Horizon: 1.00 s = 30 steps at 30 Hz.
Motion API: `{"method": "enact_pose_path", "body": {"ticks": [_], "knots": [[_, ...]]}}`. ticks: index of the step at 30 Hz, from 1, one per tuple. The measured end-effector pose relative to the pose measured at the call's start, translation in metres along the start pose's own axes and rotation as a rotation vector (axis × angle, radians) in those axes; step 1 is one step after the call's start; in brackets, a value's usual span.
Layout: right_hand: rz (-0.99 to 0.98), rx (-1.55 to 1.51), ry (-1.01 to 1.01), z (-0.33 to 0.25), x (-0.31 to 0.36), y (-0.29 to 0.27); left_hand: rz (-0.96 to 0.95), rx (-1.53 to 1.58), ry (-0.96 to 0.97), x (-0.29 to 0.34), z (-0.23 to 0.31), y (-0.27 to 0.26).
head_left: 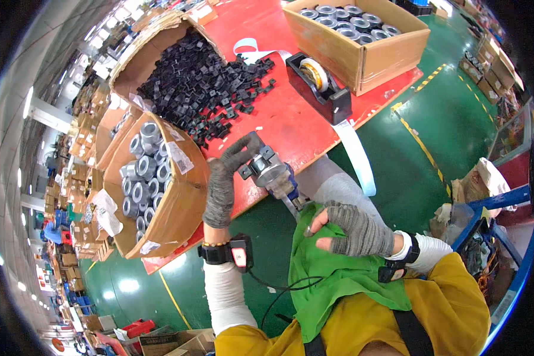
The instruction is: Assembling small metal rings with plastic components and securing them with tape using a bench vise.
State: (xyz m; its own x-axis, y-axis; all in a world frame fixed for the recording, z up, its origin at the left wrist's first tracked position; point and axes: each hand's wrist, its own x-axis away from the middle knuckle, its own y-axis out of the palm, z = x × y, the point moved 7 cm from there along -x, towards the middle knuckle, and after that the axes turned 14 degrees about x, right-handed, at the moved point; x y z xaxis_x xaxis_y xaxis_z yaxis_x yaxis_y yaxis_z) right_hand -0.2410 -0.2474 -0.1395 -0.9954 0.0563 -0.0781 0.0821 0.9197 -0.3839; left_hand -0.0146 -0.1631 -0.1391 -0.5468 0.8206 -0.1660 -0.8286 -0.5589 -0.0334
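Observation:
My left hand (224, 181), in a grey knitted fingerless glove, reaches up to a silver metal ring fitting (271, 172) at the near table edge. Its fingers are bent against the fitting's far left side, beside black clips (266, 152) on it; the fingertips are partly hidden. Beneath the fitting is a blue clamp-like holder (289, 191) with a metal bar pointing toward me. My right hand (359, 231), gloved alike, hovers over the green apron (320, 279). Its thumb and forefinger are apart, with nothing seen between them.
On the red table (279, 133), black clips (202, 83) spill from a tipped carton (124, 74). Left stands a box of metal fittings (187, 202); another carton (362, 59) is far right. A tape dispenser (320, 89) has a white strip (357, 160) hanging over the edge.

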Motion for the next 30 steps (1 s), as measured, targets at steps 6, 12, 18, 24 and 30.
{"method": "enact_pose_path", "body": {"ticks": [6,12,18,24,30], "knots": [[-0.002,0.073,0.045,0.010,-0.003,0.003,0.036,0.169,-0.068,0.011,-0.017,-0.009],[0.015,0.111,0.074,0.021,-0.002,0.004,0.015,0.146,0.032,0.004,0.015,0.009],[0.018,0.131,0.043,0.021,-0.004,0.011,0.020,0.973,-0.188,-0.001,-0.018,0.025],[0.018,0.108,0.118,0.031,-0.002,0.009,0.578,0.030,-0.004,0.051,-0.024,-0.033],[0.001,0.132,0.071,0.031,-0.006,0.014,0.203,0.206,-0.507,0.103,-0.018,0.061]]}}
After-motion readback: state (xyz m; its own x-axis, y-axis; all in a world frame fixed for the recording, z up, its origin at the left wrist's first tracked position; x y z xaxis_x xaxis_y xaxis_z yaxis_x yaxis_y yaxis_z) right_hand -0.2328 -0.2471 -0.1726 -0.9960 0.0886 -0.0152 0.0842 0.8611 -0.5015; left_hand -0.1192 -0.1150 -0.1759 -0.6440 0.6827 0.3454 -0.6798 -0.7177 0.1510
